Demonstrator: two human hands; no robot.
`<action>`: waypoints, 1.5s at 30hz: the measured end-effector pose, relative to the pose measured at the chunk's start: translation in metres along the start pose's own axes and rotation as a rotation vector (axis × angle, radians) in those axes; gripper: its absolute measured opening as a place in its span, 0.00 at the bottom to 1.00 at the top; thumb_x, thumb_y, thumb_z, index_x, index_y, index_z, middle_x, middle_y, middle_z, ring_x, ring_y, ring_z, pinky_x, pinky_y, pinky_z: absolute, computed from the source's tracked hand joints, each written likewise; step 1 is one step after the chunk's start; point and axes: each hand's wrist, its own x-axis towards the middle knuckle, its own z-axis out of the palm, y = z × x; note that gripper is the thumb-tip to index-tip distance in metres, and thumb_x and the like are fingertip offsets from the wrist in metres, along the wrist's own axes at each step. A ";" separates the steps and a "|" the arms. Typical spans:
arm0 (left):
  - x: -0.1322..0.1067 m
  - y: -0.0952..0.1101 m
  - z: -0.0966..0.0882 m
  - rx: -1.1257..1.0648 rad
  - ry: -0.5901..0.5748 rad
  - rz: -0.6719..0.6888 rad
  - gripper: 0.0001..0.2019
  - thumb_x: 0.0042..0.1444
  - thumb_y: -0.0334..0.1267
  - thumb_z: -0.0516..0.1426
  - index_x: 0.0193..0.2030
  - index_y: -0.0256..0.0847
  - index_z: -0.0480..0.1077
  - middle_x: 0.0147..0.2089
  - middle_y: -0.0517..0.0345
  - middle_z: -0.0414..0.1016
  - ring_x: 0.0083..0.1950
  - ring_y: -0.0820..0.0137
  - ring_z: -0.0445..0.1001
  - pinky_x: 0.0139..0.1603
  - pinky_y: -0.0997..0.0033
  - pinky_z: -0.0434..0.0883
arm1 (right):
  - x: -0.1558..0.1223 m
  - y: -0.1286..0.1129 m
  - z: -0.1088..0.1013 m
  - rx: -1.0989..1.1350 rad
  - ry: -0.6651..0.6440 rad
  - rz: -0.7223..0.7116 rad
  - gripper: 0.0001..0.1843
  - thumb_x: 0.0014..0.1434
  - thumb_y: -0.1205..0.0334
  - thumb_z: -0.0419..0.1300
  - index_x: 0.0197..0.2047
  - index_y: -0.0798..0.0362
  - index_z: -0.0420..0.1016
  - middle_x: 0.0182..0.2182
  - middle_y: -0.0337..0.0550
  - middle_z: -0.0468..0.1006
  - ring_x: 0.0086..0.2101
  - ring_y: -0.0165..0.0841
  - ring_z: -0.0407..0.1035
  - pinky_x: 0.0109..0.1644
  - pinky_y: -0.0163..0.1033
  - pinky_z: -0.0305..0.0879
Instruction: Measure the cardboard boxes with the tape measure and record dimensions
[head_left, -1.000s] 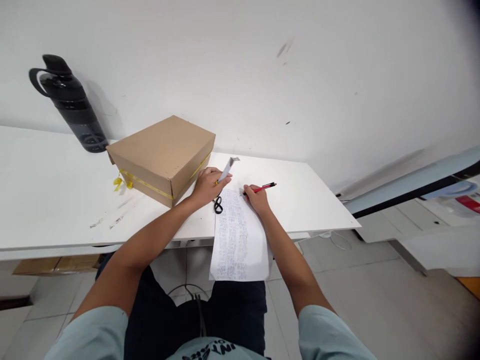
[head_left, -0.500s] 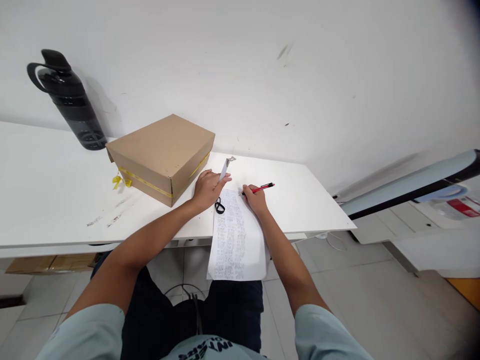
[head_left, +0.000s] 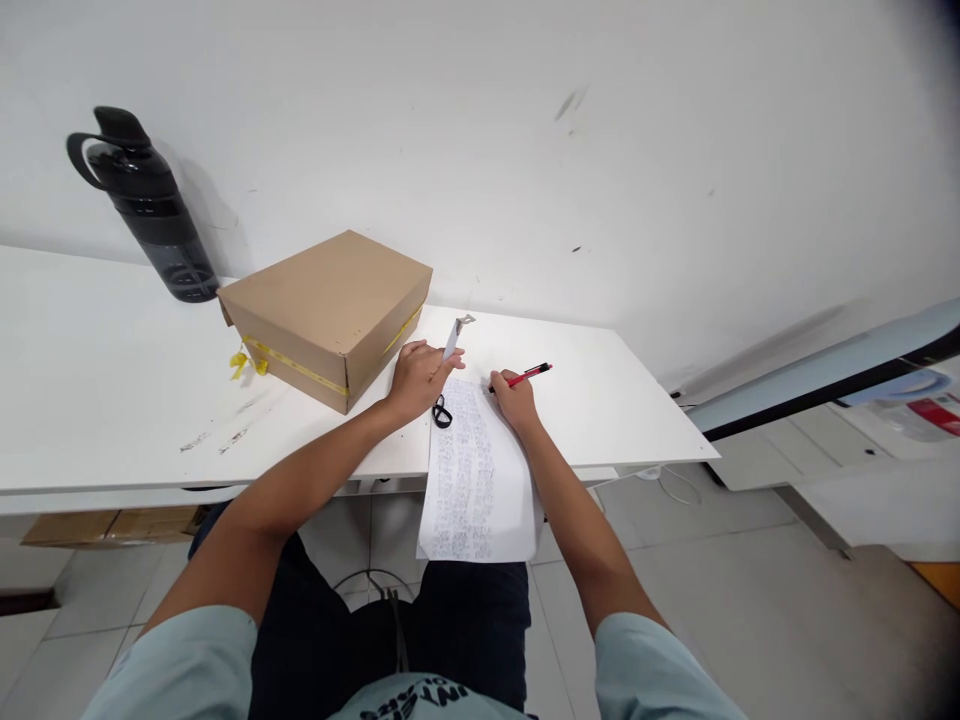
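Two sleeves: pale teal fabric, at the bottom corners of the view; bare forearms run from them to the table.
Sheet count: one long white sheet (head_left: 480,490), covered in dense rows of small writing.
Sheet axis: long axis runs from the person toward the wall; the far end lies flat on the table (head_left: 112,380), the near end hangs past the table edge over the lap.
Right hand (head_left: 514,400): rests on the far right corner of the sheet, fingers pinched closed around one red pen (head_left: 529,375).
Pen axis: nearly left to right, tilted slightly; the tip meets the sheet at the left, the black rear end points right and away.
Left hand (head_left: 416,378): lies just left of the sheet's far end, fingers curled narrowly around one pale strip (head_left: 454,336).
Strip axis: stands up and away from the hand, its grey tip toward the wall; what it is made of cannot be told.
Black loops (head_left: 441,413): two small rings at the sheet's left edge, just beneath the left hand.
Box (head_left: 330,300): one brown cardboard cuboid, closed, one yellow band (head_left: 296,365) around it, just left of the left hand.
Bottle (head_left: 146,205): one dark translucent bottle with a loop handle, far left, against the white wall.
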 end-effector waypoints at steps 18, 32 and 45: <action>0.001 -0.007 -0.006 -0.082 0.054 -0.012 0.19 0.72 0.57 0.58 0.52 0.46 0.82 0.38 0.57 0.88 0.51 0.58 0.84 0.67 0.50 0.71 | -0.002 -0.001 0.002 0.006 0.043 -0.024 0.21 0.57 0.42 0.56 0.23 0.48 0.63 0.23 0.39 0.67 0.29 0.32 0.58 0.36 0.40 0.59; 0.002 -0.004 -0.012 -0.180 0.044 0.038 0.35 0.77 0.63 0.46 0.28 0.46 0.79 0.44 0.53 0.88 0.51 0.61 0.85 0.62 0.56 0.78 | -0.001 -0.001 0.002 0.006 0.059 -0.017 0.20 0.56 0.43 0.55 0.22 0.48 0.63 0.23 0.40 0.68 0.29 0.33 0.59 0.36 0.40 0.59; -0.007 -0.018 -0.001 -0.295 0.174 -0.017 0.37 0.75 0.68 0.42 0.77 0.43 0.58 0.32 0.58 0.82 0.37 0.64 0.83 0.48 0.61 0.78 | 0.000 -0.001 0.002 0.009 0.073 -0.003 0.22 0.58 0.42 0.56 0.22 0.48 0.64 0.22 0.40 0.69 0.29 0.33 0.60 0.38 0.40 0.61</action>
